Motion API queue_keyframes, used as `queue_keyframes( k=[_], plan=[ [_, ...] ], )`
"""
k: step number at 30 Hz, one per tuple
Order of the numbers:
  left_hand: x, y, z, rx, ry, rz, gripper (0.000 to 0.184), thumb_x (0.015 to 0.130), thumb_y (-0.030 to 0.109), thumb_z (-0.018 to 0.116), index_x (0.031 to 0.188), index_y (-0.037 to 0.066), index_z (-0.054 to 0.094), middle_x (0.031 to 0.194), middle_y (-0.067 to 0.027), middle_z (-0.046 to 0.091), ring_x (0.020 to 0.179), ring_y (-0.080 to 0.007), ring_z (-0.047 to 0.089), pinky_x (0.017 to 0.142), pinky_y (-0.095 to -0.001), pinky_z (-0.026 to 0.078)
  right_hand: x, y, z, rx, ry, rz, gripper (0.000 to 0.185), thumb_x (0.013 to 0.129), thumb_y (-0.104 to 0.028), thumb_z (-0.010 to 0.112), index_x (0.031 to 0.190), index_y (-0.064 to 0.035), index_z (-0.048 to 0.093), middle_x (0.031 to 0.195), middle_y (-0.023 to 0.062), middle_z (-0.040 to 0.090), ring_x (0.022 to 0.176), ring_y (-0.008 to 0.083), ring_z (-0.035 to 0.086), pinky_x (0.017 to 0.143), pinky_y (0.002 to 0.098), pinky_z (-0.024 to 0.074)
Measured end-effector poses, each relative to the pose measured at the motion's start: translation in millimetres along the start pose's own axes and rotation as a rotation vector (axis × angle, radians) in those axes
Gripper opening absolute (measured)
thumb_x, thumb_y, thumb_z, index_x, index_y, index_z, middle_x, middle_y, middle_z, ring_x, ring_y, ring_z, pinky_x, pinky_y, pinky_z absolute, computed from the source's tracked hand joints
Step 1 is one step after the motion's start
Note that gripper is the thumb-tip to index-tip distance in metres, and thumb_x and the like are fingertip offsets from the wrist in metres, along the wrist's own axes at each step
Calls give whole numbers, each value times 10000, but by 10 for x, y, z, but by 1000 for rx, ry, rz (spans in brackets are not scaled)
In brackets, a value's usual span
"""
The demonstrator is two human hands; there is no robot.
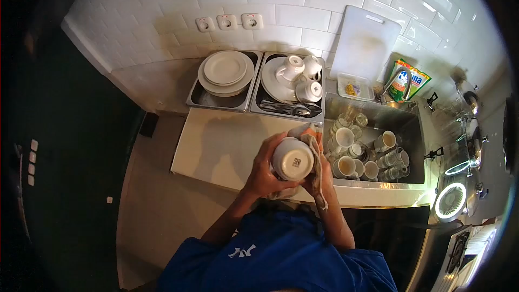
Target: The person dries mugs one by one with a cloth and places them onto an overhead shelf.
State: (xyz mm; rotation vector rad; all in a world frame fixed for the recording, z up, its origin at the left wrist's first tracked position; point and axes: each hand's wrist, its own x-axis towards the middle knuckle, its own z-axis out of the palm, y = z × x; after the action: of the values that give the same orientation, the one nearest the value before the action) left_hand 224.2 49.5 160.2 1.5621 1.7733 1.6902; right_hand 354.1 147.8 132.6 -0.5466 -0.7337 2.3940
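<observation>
A white cup (pixel 292 158) is turned with its base towards me, and a small dark mark shows on that base. My left hand (pixel 263 171) is wrapped round the cup's left side. On the cup's right side, my right hand (pixel 323 176) grips a beige and orange cloth (pixel 311 134), pressed against the cup. The cloth hides part of that hand's fingers and the cup's far side. Both hands are above the front edge of the white counter (pixel 224 139), close to the sink (pixel 411 124).
Plates (pixel 225 68) are stacked in the left metal tray (pixel 200 99). The neighbouring tray holds cups (pixel 309 91), a plate and cutlery (pixel 286 109). Several mugs (pixel 343 139) and glasses (pixel 390 159) crowd the sink. Behind it are a faucet (pixel 397 78), a detergent pouch (pixel 415 81) and a cutting board (pixel 363 43).
</observation>
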Motion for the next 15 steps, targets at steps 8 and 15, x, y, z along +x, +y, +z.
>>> queue_keyframes(
  k=[8,15],
  plan=[
    [36,-28,-89,7,10,232,912,442,212,884,1229,66,448,1221,-161,511,1124,-312,520,958,-412,419,11,55,12,-934,208,-556,205,890,-91,525,1053,27,559,907,106,604,853,158,560,759,292,445],
    [-17,-4,-18,12,64,103,868,445,207,875,1202,55,477,1182,-157,525,1088,-301,538,915,-384,445,-209,-40,-102,-1502,-169,-1119,163,769,-25,559,924,11,591,872,197,595,767,290,587,700,358,468]
  ],
)
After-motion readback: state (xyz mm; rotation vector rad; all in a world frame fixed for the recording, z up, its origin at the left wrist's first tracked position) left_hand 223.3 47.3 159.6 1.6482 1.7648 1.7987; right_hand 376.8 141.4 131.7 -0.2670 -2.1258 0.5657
